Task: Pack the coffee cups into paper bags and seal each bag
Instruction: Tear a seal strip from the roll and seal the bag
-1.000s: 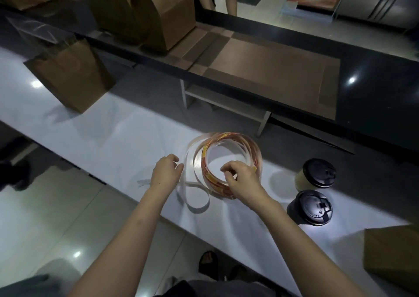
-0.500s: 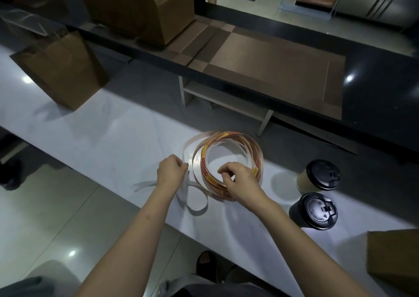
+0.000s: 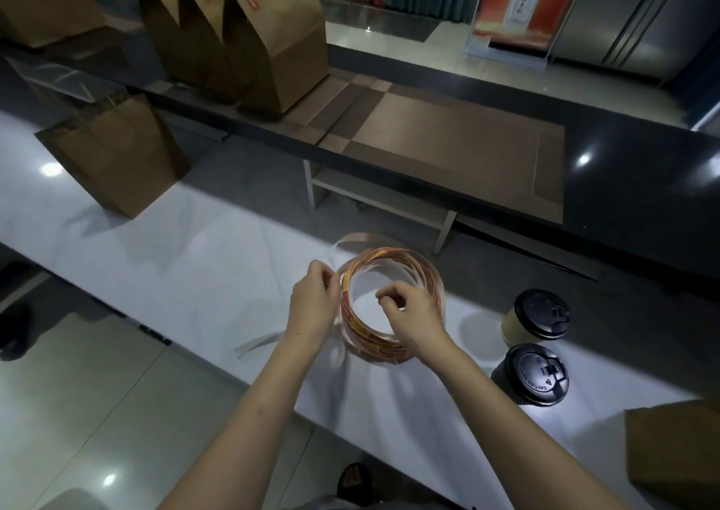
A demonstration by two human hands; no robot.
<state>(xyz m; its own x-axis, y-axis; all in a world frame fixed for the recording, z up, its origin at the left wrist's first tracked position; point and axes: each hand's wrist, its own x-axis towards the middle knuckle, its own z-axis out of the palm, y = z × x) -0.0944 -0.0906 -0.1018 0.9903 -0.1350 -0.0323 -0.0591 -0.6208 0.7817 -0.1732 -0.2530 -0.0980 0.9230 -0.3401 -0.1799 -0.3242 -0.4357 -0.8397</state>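
A loose coil of red-and-orange sealing stickers (image 3: 426, 279) on white backing lies on the white counter (image 3: 187, 275). My left hand (image 3: 313, 301) pinches the backing strip at the coil's left edge. My right hand (image 3: 413, 314) pinches the strip on the near inner side of the coil. Two coffee cups with black lids stand to the right: a tan one (image 3: 539, 314) and a black one (image 3: 535, 373). A brown paper bag (image 3: 117, 155) stands at the left. Another bag's corner (image 3: 674, 447) shows at the lower right.
Several sealed brown bags (image 3: 241, 38) stand on the raised dark counter (image 3: 631, 182), where a brown mat (image 3: 459, 151) lies. A small white shelf (image 3: 382, 198) sits under that ledge. A loose end of backing strip (image 3: 257, 344) trails toward the counter's near edge.
My left hand has moved right, up against the coil's left edge. The camera has tilted up, so more of the bags on the raised counter shows.
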